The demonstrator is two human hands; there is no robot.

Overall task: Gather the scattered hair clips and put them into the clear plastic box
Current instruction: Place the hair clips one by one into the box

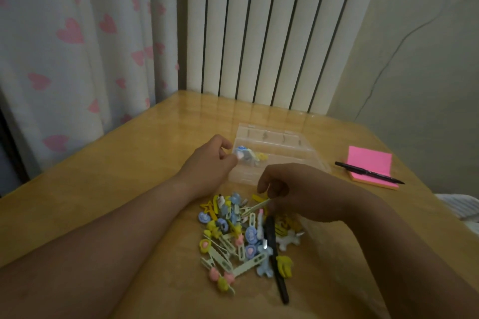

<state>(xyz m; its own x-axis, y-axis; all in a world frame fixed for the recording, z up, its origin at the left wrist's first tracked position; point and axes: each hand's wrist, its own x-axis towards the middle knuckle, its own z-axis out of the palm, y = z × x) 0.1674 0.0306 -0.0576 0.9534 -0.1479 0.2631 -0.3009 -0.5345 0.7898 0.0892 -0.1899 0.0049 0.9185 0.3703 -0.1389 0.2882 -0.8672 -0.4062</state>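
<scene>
Hair clip (255, 208), R hand (305, 194) grip

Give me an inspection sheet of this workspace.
Surface: wooden table.
Job's things: clear plastic box open; hair clips mostly piled on its near side, a few inside.
Clutter: pink sticky pad with a black pen across it; long black item in the pile.
Grippers: left hand at the box's left wall, fingers curled, grip unclear; right hand pinches a pale green clip over the pile.
Cables: thin dark line on the wall, cable or crack, cannot tell.
Surroundings: heart-print curtain, white radiator.
</scene>
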